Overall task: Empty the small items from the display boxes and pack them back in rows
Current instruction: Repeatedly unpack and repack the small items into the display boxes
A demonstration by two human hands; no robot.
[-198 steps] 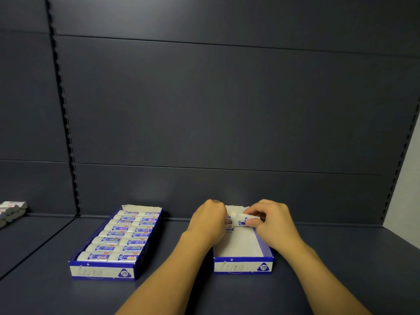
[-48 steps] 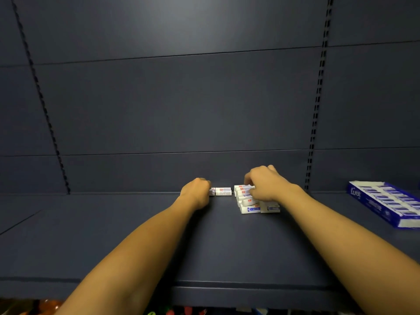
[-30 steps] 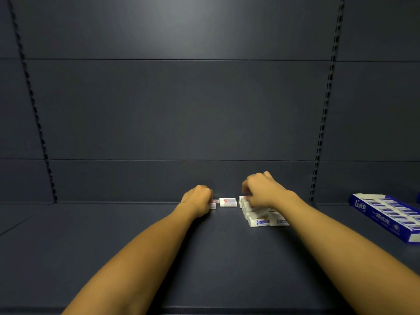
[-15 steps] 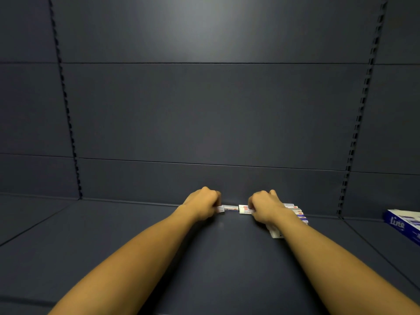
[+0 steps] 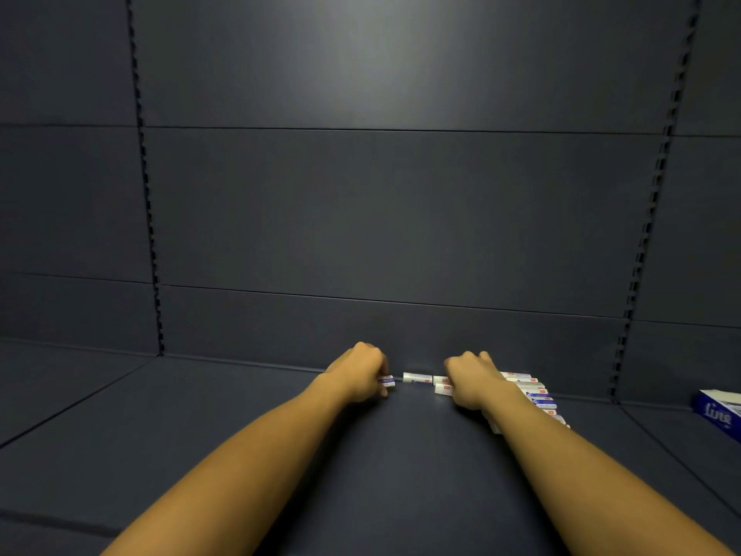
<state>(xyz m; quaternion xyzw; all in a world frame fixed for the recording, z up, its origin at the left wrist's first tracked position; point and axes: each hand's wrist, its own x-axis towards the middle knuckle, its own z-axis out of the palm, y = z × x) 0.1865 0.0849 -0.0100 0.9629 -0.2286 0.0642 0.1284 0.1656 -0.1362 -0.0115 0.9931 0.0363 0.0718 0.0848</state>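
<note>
Small white erasers with blue and red sleeves lie loose on a dark shelf near its back wall. My left hand [image 5: 359, 375] has its fingers curled round one eraser [image 5: 387, 380], whose end sticks out to the right. One single eraser [image 5: 417, 378] lies between the hands. My right hand [image 5: 471, 379] grips erasers [image 5: 442, 386] at the left end of a pile of erasers [image 5: 533, 393] that runs on behind my wrist. A corner of a blue display box [image 5: 719, 413] shows at the right edge.
The dark shelf board [image 5: 240, 427] stretches wide to the left and toward me. A dark back panel [image 5: 381, 214] with slotted uprights stands right behind the erasers.
The view has swung left, so the blue display box has slid to the right edge. My hands stay on the erasers near the back wall, closer together than a second ago.
</note>
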